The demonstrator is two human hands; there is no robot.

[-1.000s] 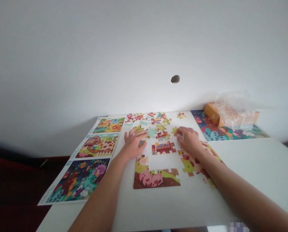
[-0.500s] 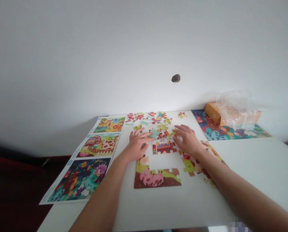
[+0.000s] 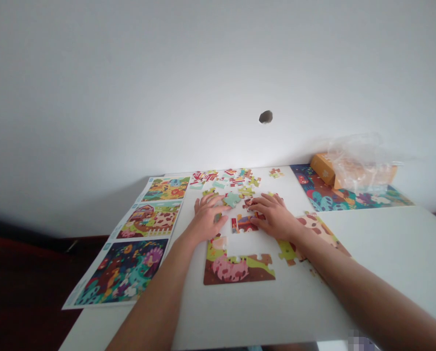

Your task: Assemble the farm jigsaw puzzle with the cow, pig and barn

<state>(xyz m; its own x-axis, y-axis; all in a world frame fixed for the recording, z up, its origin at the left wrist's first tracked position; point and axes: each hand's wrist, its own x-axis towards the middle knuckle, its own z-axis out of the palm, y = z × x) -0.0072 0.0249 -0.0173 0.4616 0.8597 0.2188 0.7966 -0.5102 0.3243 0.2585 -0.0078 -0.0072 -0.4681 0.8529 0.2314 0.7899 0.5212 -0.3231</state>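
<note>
My left hand point(image 3: 208, 217) is open, palm down, its fingertips at the edge of a pale green jigsaw piece point(image 3: 232, 200). Opposite it, my right hand point(image 3: 276, 214) lies with fingers spread over a piece showing a figure's head point(image 3: 250, 202) and the joined red and purple pieces point(image 3: 245, 224); it partly hides both. Closer to me is a joined corner section with a pink pig point(image 3: 229, 269). A section with a brown-spotted cow point(image 3: 315, 229) lies partly under my right forearm.
Several loose jigsaw pieces point(image 3: 237, 182) lie at the back. On the left is a picture sheet point(image 3: 155, 219) with three scenes. A dark blue and teal picture point(image 3: 324, 200) lies at the back right, bearing an orange box point(image 3: 322, 169) and a clear plastic bag point(image 3: 364, 165). A wall stands behind.
My right hand has moved left, onto the figure piece and the red and purple pieces. The pale green piece has turned slightly and now sits apart from the figure piece.
</note>
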